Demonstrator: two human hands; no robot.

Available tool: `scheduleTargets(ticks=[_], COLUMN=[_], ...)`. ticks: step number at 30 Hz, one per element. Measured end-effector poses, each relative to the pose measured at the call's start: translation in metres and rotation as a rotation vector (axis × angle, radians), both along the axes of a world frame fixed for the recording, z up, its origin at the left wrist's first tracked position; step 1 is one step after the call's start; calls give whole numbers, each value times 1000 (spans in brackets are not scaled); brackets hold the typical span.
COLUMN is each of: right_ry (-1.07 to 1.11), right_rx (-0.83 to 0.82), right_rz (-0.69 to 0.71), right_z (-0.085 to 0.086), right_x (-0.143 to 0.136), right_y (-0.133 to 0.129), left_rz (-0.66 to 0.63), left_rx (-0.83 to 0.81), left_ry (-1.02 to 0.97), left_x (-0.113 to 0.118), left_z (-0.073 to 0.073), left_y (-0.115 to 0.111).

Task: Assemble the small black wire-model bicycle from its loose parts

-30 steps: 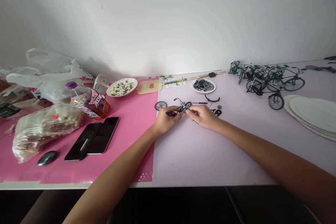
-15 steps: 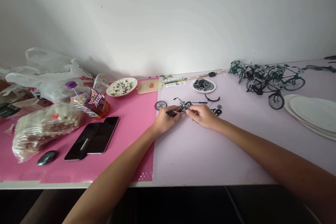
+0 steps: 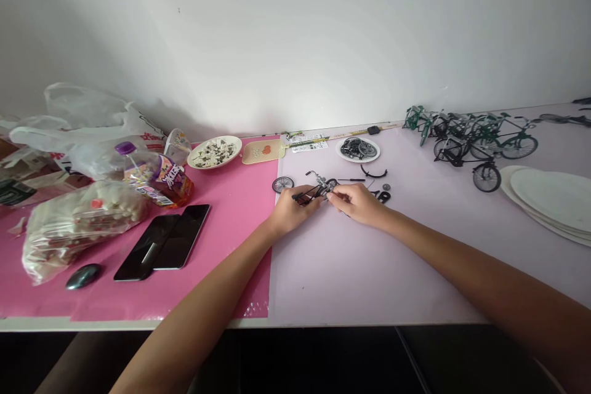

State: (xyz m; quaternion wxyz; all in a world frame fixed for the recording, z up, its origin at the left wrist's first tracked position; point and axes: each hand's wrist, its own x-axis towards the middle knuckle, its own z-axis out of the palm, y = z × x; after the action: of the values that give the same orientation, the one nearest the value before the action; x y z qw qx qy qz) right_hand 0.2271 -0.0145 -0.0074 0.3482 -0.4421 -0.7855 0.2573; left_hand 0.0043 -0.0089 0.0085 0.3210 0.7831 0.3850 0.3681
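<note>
My left hand [image 3: 297, 212] is closed around the frame of a small, partly assembled model bicycle [image 3: 320, 183], its silver handlebar pointing up and away. From the other side my right hand [image 3: 359, 203] pinches at the bicycle, thumb and forefinger together. A thin dark piece pokes out beneath those fingers; what exactly they grip is hidden. A loose spoked wheel [image 3: 282, 184] lies left of the bicycle. Beyond my right hand are a curved black mudguard [image 3: 373, 172], a thin dark rod [image 3: 351, 180], a small round gear [image 3: 386, 187] and a black chain cover [image 3: 383, 197].
A white plate [image 3: 339, 150] of wheels and black parts stands behind. Several finished model bicycles [image 3: 484, 141] and stacked white plates [image 3: 554, 200] are right. Left are a bowl of small pieces [image 3: 215, 152], a bottle [image 3: 161, 178], two phones [image 3: 182, 240] and a mouse [image 3: 84, 276].
</note>
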Motion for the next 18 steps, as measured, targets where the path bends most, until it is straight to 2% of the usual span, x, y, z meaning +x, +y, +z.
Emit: scheduleTargets(ticks=[18], right_ry=[-39], right_rx=[-22], right_rz=[-12], right_z=[-1], right_x=[1], right_y=[1], left_rz=[-22], left_rx=[43], left_ry=[34], left_x=[-1], left_z=[2], left_y=[0])
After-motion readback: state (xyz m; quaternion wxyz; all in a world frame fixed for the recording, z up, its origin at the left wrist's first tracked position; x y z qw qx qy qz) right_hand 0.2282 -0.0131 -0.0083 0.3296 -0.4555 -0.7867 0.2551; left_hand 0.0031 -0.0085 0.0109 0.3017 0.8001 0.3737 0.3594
